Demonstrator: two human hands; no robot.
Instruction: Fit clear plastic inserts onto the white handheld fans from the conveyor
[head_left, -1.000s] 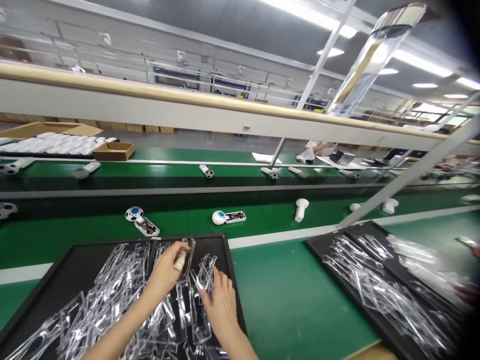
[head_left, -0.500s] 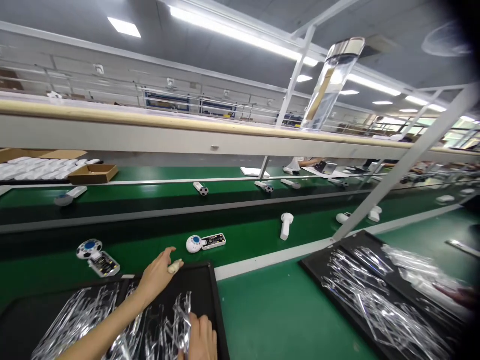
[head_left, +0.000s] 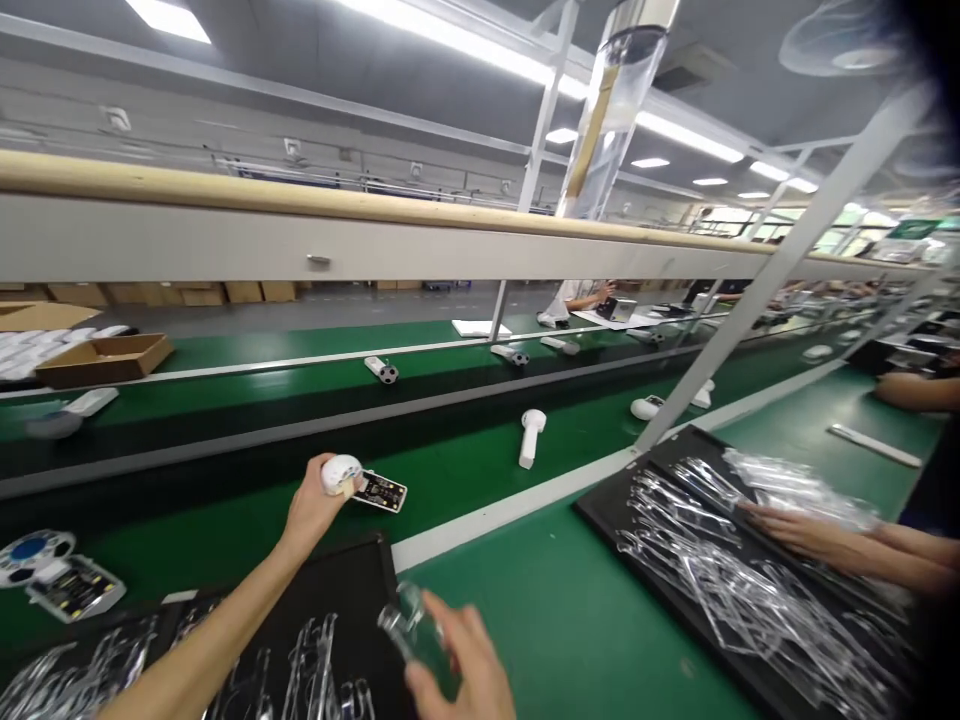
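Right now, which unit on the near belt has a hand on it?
The white-headed unit, board exposed, its round head in the left hand. No hand touches the others there, such as the black-patched unit at lower left.

Nearside of the slanted post (head_left: 739,320), the green surface (head_left: 555,590) offers open passage between two black trays. The piled right tray (head_left: 600,500) and a co-worker's arms (head_left: 862,550) obstruct its nearside right; a rail (head_left: 450,250) crosses behind.

the left hand (head_left: 318,494) wears a pale cream finger cover (head_left: 349,488); its forearm (head_left: 232,612) is bare.
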